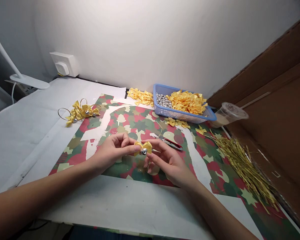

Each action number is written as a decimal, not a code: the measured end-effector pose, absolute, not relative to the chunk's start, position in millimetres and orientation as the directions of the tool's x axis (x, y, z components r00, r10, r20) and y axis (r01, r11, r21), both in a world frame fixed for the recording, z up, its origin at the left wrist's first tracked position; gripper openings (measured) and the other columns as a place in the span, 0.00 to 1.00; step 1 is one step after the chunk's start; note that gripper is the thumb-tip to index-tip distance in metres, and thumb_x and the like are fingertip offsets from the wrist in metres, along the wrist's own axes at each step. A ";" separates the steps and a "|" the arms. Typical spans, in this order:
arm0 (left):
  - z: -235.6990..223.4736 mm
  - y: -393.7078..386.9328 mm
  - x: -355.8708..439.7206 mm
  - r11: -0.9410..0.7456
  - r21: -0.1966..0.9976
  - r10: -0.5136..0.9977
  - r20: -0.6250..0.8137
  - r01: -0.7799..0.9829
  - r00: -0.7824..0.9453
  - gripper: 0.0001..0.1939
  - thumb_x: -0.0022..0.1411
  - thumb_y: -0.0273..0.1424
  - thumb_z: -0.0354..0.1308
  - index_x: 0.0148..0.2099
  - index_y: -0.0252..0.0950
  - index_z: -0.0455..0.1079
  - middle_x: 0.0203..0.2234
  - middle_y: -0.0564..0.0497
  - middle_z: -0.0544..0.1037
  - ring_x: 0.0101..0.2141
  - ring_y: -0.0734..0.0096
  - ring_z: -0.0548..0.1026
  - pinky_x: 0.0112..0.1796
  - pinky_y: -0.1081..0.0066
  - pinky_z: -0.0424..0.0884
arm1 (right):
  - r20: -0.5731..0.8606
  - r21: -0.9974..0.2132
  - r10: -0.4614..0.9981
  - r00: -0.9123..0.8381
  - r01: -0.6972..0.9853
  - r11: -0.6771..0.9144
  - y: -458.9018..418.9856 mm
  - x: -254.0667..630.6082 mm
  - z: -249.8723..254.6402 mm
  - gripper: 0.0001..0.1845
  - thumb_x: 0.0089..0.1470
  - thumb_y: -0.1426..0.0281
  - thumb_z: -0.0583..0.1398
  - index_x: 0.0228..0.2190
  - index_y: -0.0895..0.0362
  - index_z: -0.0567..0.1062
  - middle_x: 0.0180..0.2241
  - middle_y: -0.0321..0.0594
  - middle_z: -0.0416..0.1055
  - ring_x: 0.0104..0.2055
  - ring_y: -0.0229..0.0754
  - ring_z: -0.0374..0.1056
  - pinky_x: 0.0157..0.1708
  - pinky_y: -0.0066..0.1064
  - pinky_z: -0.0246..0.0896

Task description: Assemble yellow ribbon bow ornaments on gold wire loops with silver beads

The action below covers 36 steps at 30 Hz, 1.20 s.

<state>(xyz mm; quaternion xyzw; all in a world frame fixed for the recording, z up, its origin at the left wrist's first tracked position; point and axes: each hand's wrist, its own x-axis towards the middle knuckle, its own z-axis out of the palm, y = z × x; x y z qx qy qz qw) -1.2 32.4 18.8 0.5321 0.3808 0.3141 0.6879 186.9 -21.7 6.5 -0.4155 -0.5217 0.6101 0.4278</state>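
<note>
Between my two hands, above the patterned paper, is a yellow ribbon bow (147,145) with a shiny silver bell (143,151) at its centre. My left hand (117,146) pinches the bow's left loop between thumb and finger. On the other side, my right hand (165,158) grips the right loop with thumb and fingertips. Just beyond the right hand lies a pair of red-handled thread snips (172,144). A thin gold wire tie (160,126) rests behind the snips. Finished bows with bells and gold wire loops (82,112) lie grouped at the left.
A blue basket (185,115) holds silver bells and yellow bows against the wall. More loose bows (141,96) lie beside it. A clear plastic cup (227,115) leans at the right, near a bundle of gold wire ties (245,166) and cardboard (272,110). A white lamp base (30,81) stands left.
</note>
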 end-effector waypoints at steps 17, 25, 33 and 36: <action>20.6 31.5 1.6 0.406 0.911 0.696 -0.253 -0.078 0.672 0.23 0.46 0.32 0.69 0.21 0.36 0.53 0.22 0.55 0.72 0.24 0.79 0.68 0.28 0.76 0.66 | -0.110 -0.990 0.969 -0.220 -0.067 -0.128 -23.5 188.3 1.5 0.20 0.49 0.52 0.63 0.27 0.58 0.73 0.12 0.23 0.47 0.15 0.28 0.41 0.15 0.23 0.37; 16.5 32.8 -0.4 0.391 0.915 0.697 -0.223 -0.101 0.682 0.16 0.48 0.31 0.69 0.25 0.35 0.62 0.23 0.55 0.72 0.25 0.79 0.70 0.30 0.77 0.68 | -0.207 -0.974 0.964 -0.166 -0.055 -0.219 -24.5 186.6 5.9 0.22 0.43 0.51 0.65 0.26 0.59 0.73 0.10 0.21 0.45 0.13 0.27 0.38 0.14 0.23 0.33; 16.1 28.5 -0.7 0.266 0.963 0.703 -0.169 -0.035 0.690 0.14 0.49 0.31 0.67 0.36 0.37 0.66 0.30 0.53 0.71 0.32 0.72 0.73 0.35 0.71 0.72 | -0.159 -0.985 0.985 -0.067 0.086 -0.153 -29.3 179.8 13.2 0.19 0.45 0.53 0.64 0.25 0.57 0.72 0.12 0.22 0.44 0.15 0.29 0.40 0.15 0.25 0.37; 14.7 23.4 -1.5 0.003 1.000 0.740 -0.022 0.030 0.673 0.20 0.47 0.31 0.67 0.40 0.40 0.63 0.35 0.52 0.70 0.36 0.70 0.72 0.39 0.68 0.71 | -0.061 -0.981 0.997 -0.043 0.186 -0.052 -33.2 175.6 11.5 0.14 0.49 0.58 0.62 0.24 0.57 0.72 0.13 0.23 0.43 0.16 0.29 0.39 0.17 0.25 0.34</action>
